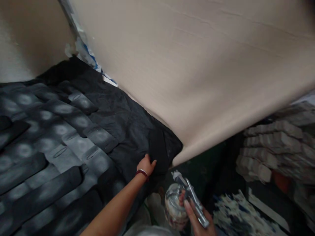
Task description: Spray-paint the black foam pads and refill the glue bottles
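Observation:
My right hand (197,211) is wrapped round a silver spray gun (190,193), whose nozzle points up and to the left. A paint-smeared cup (176,206) sits at the gun's side. My left hand (146,166), with a red bracelet on its wrist, is closed at the lower end of a dark padded piece (157,146). That piece lies near the corner of a black cloth (133,121); some of my left fingers are hidden. To the left, many black and grey padded pieces (81,147) overlap in rows, several with pale round sprayed patches.
A large beige sheet (197,65) slopes behind the black cloth and hangs over its edge. Stacks of pale pieces (273,144) stand at the right. Below them lies a heap of white and blue scraps (241,213) beside a pale strip (268,209).

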